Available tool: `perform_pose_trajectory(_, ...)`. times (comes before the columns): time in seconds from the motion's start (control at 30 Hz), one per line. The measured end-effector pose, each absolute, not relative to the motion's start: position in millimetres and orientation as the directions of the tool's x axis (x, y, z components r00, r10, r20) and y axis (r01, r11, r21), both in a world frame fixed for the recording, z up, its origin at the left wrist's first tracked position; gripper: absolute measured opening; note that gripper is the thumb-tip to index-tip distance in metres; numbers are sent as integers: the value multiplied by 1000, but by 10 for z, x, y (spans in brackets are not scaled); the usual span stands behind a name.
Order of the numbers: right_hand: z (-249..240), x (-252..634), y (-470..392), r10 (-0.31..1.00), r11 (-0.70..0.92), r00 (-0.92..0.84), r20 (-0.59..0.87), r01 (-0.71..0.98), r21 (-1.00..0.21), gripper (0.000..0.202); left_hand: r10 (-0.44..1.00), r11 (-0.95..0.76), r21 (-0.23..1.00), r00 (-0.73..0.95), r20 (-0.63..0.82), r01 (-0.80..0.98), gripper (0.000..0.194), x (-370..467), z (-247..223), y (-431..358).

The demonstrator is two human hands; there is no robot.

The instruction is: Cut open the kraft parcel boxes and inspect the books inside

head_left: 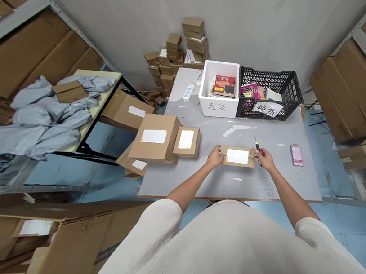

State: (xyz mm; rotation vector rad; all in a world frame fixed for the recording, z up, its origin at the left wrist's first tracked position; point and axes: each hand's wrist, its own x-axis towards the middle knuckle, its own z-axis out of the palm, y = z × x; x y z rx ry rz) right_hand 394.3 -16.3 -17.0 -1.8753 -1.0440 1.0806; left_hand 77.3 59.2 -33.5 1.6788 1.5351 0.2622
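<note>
In front of me on the table lies a small, flat cardboard box with a white label on top. My left hand is closed on the box's left end, fingers at its edge. At the other end, my right hand is wrapped round a utility knife with a black and yellow handle. The knife's thin tip points up and away from me, and this hand is close against the box's right end. Whether its fingers also touch the cardboard I cannot tell.
Left of the box stand a smaller carton and a larger carton. A white foam bin and a black crate with books are at the back. A phone lies right; a power strip sits back left.
</note>
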Motion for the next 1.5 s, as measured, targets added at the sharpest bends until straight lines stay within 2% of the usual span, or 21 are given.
perform_pose_trajectory(0.17,3,3948,-199,931,-325,325,-164,539,-777,61,922,-41,794,329,-204,607,72,722,-547,536)
perform_pose_trajectory(0.33,267,3772,-173,967,-233,85,-241,681,-694,48,922,-44,847,348,-170,530,63,710,-728,601)
perform_pose_trajectory(0.57,493,3436,87,930,29,-188,-317,896,-444,41,917,6,877,347,-197,480,64,738,-804,677)
perform_pose_trajectory(0.7,603,3273,246,905,150,-256,-339,940,-307,42,917,5,869,343,-201,495,65,762,-768,671)
perform_pose_trajectory(0.87,700,3141,351,897,188,-247,-366,964,-190,43,919,5,864,338,-202,504,67,794,-719,665)
perform_pose_trajectory(1.5,709,3111,447,878,258,-285,-385,958,-122,41,911,32,852,336,-240,523,68,796,-621,668)
